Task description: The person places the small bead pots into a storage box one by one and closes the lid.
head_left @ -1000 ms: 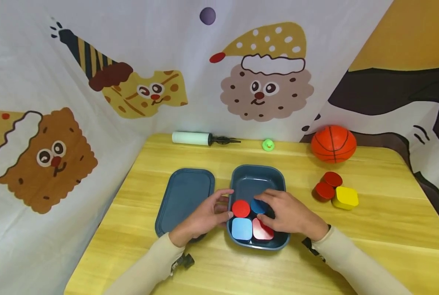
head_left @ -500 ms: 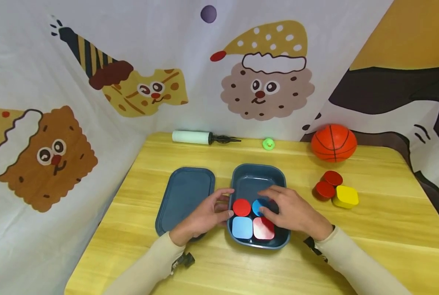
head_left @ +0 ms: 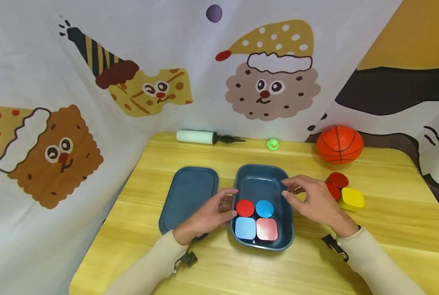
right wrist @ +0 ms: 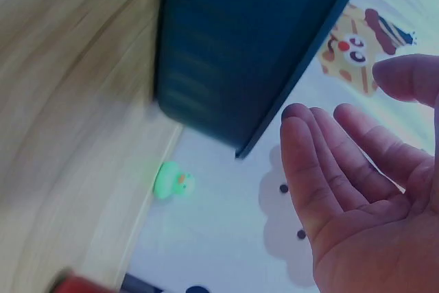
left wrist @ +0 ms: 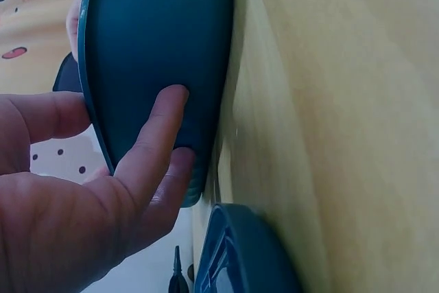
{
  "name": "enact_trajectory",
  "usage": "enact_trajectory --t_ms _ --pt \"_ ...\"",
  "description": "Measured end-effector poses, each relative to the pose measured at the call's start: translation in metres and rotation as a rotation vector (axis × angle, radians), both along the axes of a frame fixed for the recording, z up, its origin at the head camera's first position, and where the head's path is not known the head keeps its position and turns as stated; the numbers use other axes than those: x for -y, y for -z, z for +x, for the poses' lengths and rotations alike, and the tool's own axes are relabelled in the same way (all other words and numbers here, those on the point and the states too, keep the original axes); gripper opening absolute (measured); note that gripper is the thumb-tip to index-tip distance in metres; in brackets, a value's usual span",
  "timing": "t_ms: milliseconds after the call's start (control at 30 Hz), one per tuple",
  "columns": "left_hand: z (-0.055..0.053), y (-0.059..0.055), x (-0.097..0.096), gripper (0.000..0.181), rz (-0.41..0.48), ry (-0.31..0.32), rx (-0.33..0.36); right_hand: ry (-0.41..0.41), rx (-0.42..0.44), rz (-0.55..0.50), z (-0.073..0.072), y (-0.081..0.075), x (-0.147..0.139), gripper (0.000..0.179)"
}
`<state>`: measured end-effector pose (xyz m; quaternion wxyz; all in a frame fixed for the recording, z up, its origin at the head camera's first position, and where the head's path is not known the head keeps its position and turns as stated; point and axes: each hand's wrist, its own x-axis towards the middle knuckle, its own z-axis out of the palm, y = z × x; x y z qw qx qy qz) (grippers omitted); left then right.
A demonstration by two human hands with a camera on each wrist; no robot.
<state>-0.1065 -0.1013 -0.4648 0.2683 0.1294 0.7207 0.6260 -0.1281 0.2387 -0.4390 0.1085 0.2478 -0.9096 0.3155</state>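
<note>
A dark blue-grey lunch box [head_left: 289, 229] stands on the table with its near half filled by blocks. In it are a red round block [head_left: 245, 208], a blue round block [head_left: 264, 209], a light blue square block [head_left: 245, 228] and a pink-red square block [head_left: 267, 229]. My left hand [head_left: 213, 211] rests against the box's left side; in the left wrist view its fingertips [left wrist: 171, 101] touch the outer wall and another digit reaches the rim. My right hand [head_left: 317, 200] hovers over the right rim, holding nothing, its fingers parted from the thumb in the right wrist view.
A matching lid [head_left: 189, 196] lies left of the box. To the right sit two dark red round blocks [head_left: 338, 180] and a yellow block [head_left: 352, 199], partly behind my right hand. A hand pump [head_left: 197, 137], green duck [head_left: 272, 144] and orange basketball [head_left: 340, 144] line the back edge.
My right hand has let go of the blue round block, lifted away and moved right to the box's right rim. My left hand stays at the left wall.
</note>
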Motion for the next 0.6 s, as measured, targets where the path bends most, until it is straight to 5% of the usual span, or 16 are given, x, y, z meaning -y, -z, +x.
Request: enact_trajectory --t_ms 400,600 --pt "0.000 0.000 -0.002 0.062 -0.046 -0.008 -0.009 0.207 -0.049 -0.113 -0.007 0.001 -0.061 0.028" --pt "-0.001 0.001 -0.003 0.061 -0.036 -0.003 -0.015 0.343 0.034 -0.119 -0.007 0.004 -0.093 0.028"
